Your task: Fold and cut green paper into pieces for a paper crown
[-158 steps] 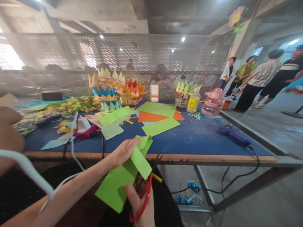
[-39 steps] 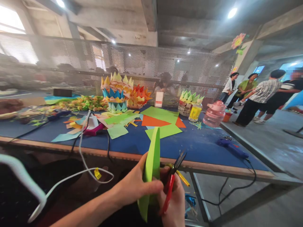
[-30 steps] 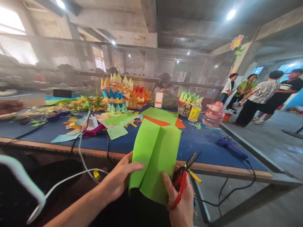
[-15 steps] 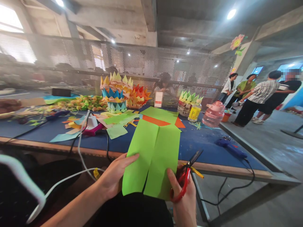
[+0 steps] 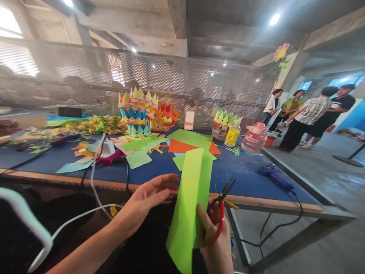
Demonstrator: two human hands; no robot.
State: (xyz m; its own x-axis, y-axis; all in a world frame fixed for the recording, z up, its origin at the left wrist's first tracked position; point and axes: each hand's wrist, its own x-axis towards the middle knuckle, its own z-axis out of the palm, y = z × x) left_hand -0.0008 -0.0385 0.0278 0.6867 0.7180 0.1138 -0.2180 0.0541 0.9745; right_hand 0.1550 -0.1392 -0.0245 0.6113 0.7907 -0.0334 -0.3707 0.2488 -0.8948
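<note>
Bright green paper (image 5: 186,201) stands up in front of me, its lighter left part folded or swung over the darker right part (image 5: 205,182). My right hand (image 5: 215,236) pinches its right edge with the thumb in front. That same hand also holds scissors (image 5: 220,220) with red handles, their dark blades pointing away to the upper right, and a thin yellow stick-like thing (image 5: 230,204). My left hand (image 5: 155,196) is at the paper's left side, fingers stretched out and nothing in its grasp. Whether its fingertips touch the paper I cannot tell.
Green (image 5: 185,135) and orange sheets (image 5: 182,146) lie on the blue table (image 5: 239,171). Behind are folded-paper crowns (image 5: 139,120), a yellow-labelled bottle (image 5: 232,135) and a pink jug (image 5: 254,137). Glue guns (image 5: 275,178) with cords flank the work. People (image 5: 316,110) stand at right.
My left hand has let go of the paper's left side. The left part has swung rightwards over the right part, which my right hand still holds with the scissors.
</note>
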